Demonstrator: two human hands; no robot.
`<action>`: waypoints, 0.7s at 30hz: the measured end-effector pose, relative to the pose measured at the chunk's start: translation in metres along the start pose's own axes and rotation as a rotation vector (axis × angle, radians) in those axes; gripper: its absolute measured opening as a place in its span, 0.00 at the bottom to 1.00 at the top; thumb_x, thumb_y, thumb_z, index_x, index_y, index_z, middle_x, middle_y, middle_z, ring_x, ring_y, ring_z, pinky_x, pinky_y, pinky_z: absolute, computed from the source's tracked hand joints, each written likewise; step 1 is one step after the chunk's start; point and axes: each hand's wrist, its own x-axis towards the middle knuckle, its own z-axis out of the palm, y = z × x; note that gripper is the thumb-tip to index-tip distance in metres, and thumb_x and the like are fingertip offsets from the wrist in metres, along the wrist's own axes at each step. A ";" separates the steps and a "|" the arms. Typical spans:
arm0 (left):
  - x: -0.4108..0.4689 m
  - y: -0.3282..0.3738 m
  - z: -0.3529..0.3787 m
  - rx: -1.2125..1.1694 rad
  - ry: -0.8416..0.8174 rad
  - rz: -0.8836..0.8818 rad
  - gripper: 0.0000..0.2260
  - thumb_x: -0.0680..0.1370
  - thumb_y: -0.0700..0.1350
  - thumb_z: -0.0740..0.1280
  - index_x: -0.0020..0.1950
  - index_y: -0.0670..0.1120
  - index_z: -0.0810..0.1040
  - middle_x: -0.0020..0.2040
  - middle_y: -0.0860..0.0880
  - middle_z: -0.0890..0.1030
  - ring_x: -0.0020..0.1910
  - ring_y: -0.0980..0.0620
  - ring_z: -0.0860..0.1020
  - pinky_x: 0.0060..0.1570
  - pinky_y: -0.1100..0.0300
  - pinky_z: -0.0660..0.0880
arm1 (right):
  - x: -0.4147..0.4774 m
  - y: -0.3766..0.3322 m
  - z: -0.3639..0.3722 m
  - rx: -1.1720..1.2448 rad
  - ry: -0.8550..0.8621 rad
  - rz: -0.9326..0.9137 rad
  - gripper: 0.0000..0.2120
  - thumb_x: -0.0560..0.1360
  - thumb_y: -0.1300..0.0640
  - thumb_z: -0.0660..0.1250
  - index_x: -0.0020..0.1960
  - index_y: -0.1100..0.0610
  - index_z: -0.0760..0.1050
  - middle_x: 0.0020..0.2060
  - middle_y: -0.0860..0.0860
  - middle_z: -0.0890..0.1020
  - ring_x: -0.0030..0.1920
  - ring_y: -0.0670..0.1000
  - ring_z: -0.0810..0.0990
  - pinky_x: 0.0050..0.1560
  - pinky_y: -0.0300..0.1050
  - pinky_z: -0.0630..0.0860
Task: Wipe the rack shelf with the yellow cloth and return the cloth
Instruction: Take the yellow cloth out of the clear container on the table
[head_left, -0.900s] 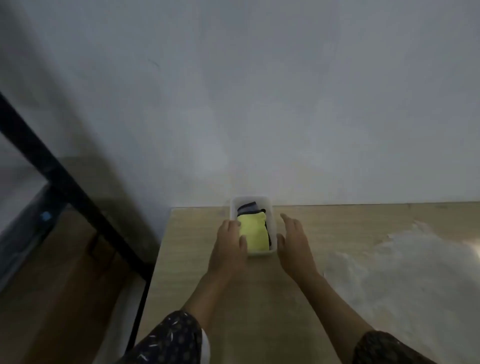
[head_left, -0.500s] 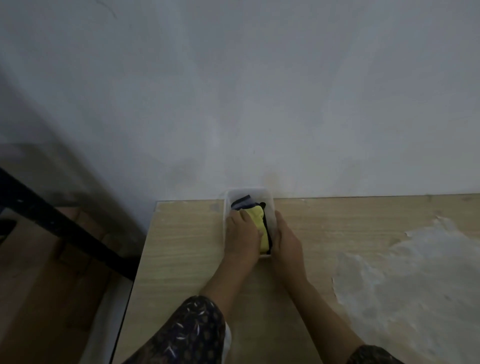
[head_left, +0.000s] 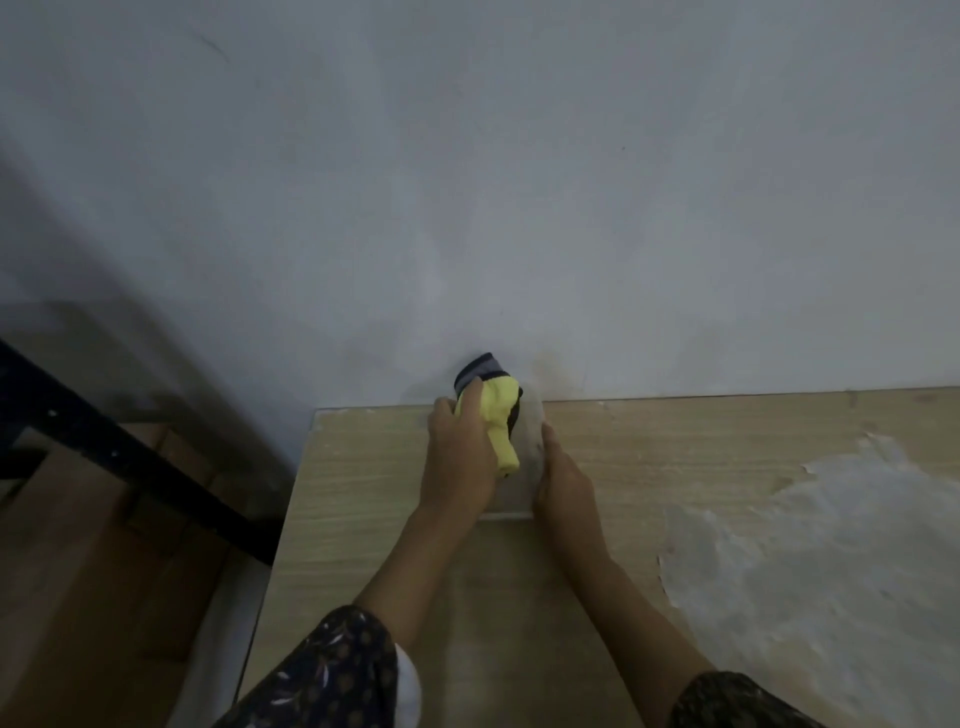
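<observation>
My left hand (head_left: 460, 457) grips the yellow cloth (head_left: 500, 415) and holds it lifted above the small clear plastic box (head_left: 525, 486). A dark striped cloth (head_left: 478, 371) comes up with it, bunched against the yellow one near the wall. My right hand (head_left: 563, 483) rests flat against the right side of the box and steadies it. The box stands on the wooden shelf (head_left: 363, 519) close to the wall.
A grey wall rises right behind the shelf. The shelf's right part carries a pale, peeled patch (head_left: 831, 561). Left of the shelf edge a black metal bar (head_left: 130, 457) runs diagonally over a lower wooden surface (head_left: 78, 571).
My left hand reached into the box, closed on the yellow cloth and lifted it out, with the dark cloth rising along. My right hand moved against the box's side.
</observation>
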 end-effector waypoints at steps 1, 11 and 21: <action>-0.004 0.001 -0.007 -0.044 0.025 -0.015 0.22 0.80 0.36 0.56 0.75 0.48 0.62 0.56 0.44 0.69 0.50 0.46 0.71 0.47 0.57 0.68 | -0.001 -0.002 -0.002 -0.008 -0.013 0.014 0.28 0.80 0.65 0.53 0.78 0.55 0.51 0.72 0.58 0.67 0.70 0.58 0.69 0.66 0.48 0.67; -0.072 0.007 -0.091 -0.453 0.072 -0.013 0.25 0.76 0.50 0.57 0.74 0.50 0.66 0.64 0.49 0.74 0.60 0.57 0.73 0.57 0.63 0.69 | -0.067 -0.107 -0.039 0.867 -0.141 0.108 0.16 0.81 0.46 0.56 0.59 0.51 0.78 0.54 0.51 0.84 0.54 0.51 0.83 0.50 0.48 0.79; -0.203 0.007 -0.212 -0.545 0.179 -0.056 0.26 0.78 0.47 0.66 0.74 0.54 0.61 0.58 0.55 0.72 0.55 0.62 0.74 0.57 0.64 0.72 | -0.221 -0.192 -0.023 1.147 -0.162 -0.006 0.17 0.77 0.69 0.58 0.57 0.54 0.78 0.49 0.55 0.84 0.46 0.53 0.83 0.46 0.49 0.79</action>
